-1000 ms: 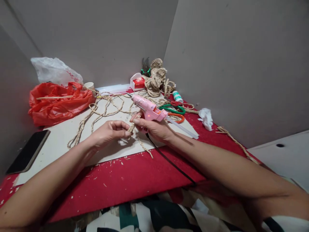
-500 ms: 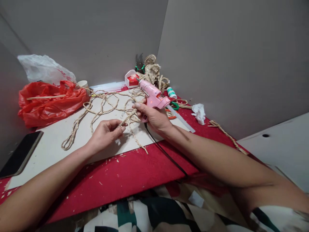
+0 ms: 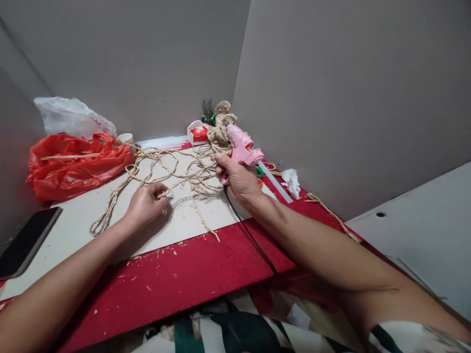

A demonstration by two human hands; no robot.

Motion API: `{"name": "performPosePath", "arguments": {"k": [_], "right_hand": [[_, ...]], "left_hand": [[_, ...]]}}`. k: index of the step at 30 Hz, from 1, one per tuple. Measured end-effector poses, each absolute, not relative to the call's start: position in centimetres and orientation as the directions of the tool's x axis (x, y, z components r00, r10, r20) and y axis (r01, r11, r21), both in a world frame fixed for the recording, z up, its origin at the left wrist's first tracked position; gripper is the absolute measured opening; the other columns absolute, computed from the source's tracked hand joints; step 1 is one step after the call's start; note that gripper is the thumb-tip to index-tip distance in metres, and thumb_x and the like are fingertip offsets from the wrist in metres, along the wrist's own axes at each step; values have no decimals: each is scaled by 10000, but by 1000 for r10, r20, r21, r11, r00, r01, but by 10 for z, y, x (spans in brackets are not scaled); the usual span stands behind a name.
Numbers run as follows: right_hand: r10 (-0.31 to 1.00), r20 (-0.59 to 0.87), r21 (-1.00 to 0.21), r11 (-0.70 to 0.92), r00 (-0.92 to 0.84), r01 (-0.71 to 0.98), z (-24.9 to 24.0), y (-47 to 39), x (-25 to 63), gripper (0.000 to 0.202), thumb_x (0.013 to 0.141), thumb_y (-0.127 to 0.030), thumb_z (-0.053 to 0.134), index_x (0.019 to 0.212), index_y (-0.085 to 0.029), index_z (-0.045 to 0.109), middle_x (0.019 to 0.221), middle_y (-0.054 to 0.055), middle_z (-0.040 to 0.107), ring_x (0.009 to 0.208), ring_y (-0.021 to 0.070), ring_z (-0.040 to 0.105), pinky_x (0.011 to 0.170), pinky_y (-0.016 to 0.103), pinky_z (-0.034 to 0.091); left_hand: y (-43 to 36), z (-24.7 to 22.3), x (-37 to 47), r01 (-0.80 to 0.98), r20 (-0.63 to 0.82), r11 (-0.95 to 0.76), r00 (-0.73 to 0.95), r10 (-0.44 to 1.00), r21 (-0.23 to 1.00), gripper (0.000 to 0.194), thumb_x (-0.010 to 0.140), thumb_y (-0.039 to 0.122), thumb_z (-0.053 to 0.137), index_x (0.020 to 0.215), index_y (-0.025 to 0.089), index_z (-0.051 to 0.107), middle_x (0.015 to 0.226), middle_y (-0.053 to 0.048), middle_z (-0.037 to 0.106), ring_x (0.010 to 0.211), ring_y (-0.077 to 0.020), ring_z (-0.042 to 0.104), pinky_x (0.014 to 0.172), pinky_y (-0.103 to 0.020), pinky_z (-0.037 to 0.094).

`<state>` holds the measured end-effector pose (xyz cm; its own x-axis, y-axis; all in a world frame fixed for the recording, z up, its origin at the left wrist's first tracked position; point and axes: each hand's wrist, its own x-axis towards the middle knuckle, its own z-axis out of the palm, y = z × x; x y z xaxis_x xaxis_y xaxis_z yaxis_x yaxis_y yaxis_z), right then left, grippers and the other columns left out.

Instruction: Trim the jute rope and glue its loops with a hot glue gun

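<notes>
Gripped by its handle in my right hand (image 3: pixel 237 176) is a pink glue gun (image 3: pixel 241 146), its nozzle pointing up and to the left. A clear glue stick (image 3: pixel 276 184) juts out of its back, and a black cord (image 3: pixel 252 238) hangs from the handle over the table's edge. My left hand (image 3: pixel 147 202) pinches a strand of braided straw cord (image 3: pixel 176 184) above the white board (image 3: pixel 184 220). More of that cord lies in loose loops across the board, with one free end towards me. Part of the cord is hidden behind my right hand.
On the left are a red plastic bag (image 3: pixel 79 171) with a thin stick on it, a clear bag (image 3: pixel 73 117) and a phone (image 3: pixel 29 240). Glue sticks (image 3: pixel 162 143), a red-and-white box (image 3: pixel 197 133), pliers (image 3: pixel 208 115) and coiled cord (image 3: pixel 222 122) stand at the back. Crumpled tissue (image 3: pixel 291 184) lies right.
My left hand has moved left, away from the right hand, drawing the cord strand out. The glue gun has shifted slightly right, and the view has tilted a little.
</notes>
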<state>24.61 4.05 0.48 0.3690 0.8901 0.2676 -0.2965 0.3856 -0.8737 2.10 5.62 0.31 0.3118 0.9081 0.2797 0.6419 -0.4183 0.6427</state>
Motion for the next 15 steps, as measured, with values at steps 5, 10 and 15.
{"name": "performPosePath", "arguments": {"k": [5,10,15], "right_hand": [[919,256,-880,350,298,-321,3,33,240,358,637,-425,794,708,-202,524,531,-65,528,449,68,449,366,185,254],[956,208,-892,273,208,-361,4,20,227,343,636,-411,794,701,-194,537,553,-53,543,449,62,432,367,188,258],[968,182,-890,237,174,-390,5,13,220,375,596,-427,817,684,-193,539,542,-53,545,435,63,436,356,184,258]], "left_hand": [[39,14,28,574,558,-653,367,744,494,359,722,151,545,1073,179,618,1106,-82,669,1027,-224,603,942,-390,446],[18,15,40,493,646,-750,406,646,441,137,779,159,580,909,202,569,977,-54,666,953,-203,605,903,-368,448],[16,9,44,467,670,-805,468,576,366,157,797,287,679,779,204,546,854,-38,628,860,-193,580,833,-351,441]]}}
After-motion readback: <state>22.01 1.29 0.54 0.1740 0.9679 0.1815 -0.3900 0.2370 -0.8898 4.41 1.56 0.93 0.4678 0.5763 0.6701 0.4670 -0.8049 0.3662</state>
